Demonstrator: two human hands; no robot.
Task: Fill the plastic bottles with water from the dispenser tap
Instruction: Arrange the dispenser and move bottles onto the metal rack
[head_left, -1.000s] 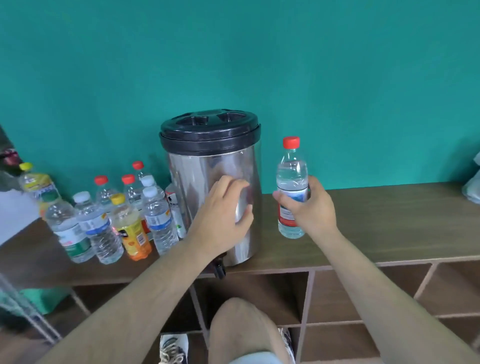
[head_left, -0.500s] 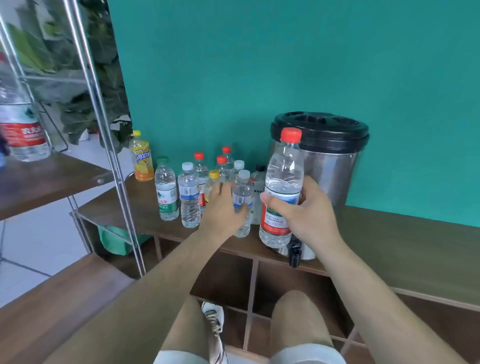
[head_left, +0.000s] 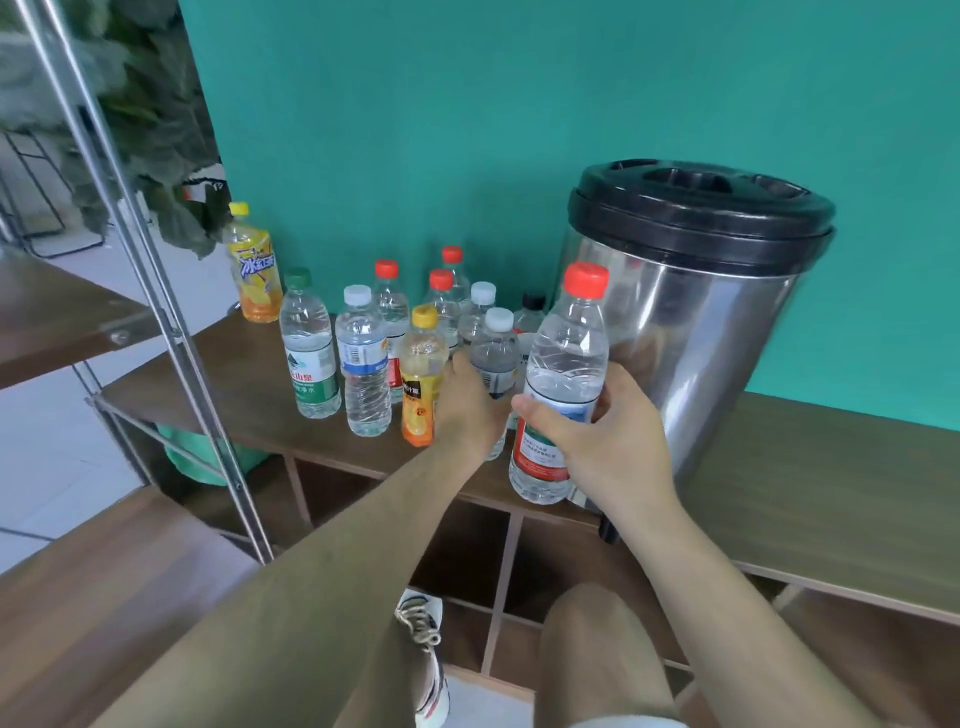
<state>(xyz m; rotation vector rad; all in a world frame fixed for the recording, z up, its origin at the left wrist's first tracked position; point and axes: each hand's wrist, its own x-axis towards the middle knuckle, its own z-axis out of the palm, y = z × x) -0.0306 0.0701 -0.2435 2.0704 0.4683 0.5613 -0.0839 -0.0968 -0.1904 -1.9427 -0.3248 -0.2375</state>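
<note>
Two hands are at work among the bottles on a wooden shelf (head_left: 831, 478) in front of a teal wall (head_left: 415, 130). The right hand (head_left: 608, 441) holds a red-capped bottle (head_left: 563, 384) upright, leaning slightly to one o'clock. The thumb crosses the near side of the label and the fingers curl round the far side, their tips seen through the plastic. This bottle is clear and ribbed, its red cap is screwed on, and its label has white, green and red bands. How much water it holds cannot be told. It sits at seven o'clock from the dispenser (head_left: 701, 322), covering part of that steel wall, with its base about level with the shelf's front edge.

The dispenser is a shiny metal drum with a black lid. Its small black tap (head_left: 609, 531) pokes down below the shelf edge, at five o'clock from the held bottle.

At nine o'clock from the held bottle, the left hand (head_left: 467, 410) wraps a small white-capped bottle (head_left: 496, 353) that stands on the shelf. The thumb lies up its near left side, and the fingers go round behind, out of sight.

More capped bottles stand in a cluster at nine o'clock from the dispenser, among them an orange drink bottle (head_left: 422, 379) touching the left hand and a green-capped bottle (head_left: 309, 348).
</note>
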